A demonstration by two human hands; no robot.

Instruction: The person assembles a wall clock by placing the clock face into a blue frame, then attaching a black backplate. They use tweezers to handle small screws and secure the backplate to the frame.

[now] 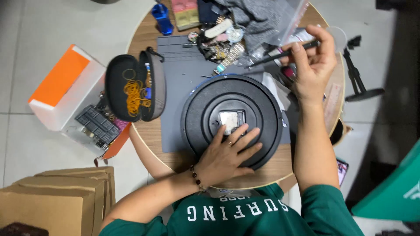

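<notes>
A large round black disc [245, 91], like the back of a wall clock, lies on a grey mat [179, 87] on a round wooden table [144, 39]. At its centre sits a small square silver-grey module [231, 119]. My left hand [227, 153] rests flat on the disc's near side, fingers spread, fingertips touching the module's lower edge. My right hand [313, 63] is raised over the table's far right and pinches a thin black rod-like tool [284, 53] that points left.
An open black zip case [135, 87] with orange rubber bands lies left of the disc. A blue bottle [162, 18], cluttered small parts and a grey cloth [258, 17] fill the far side. A white-and-orange box [65, 87] and cardboard boxes [57, 196] sit on the floor at left.
</notes>
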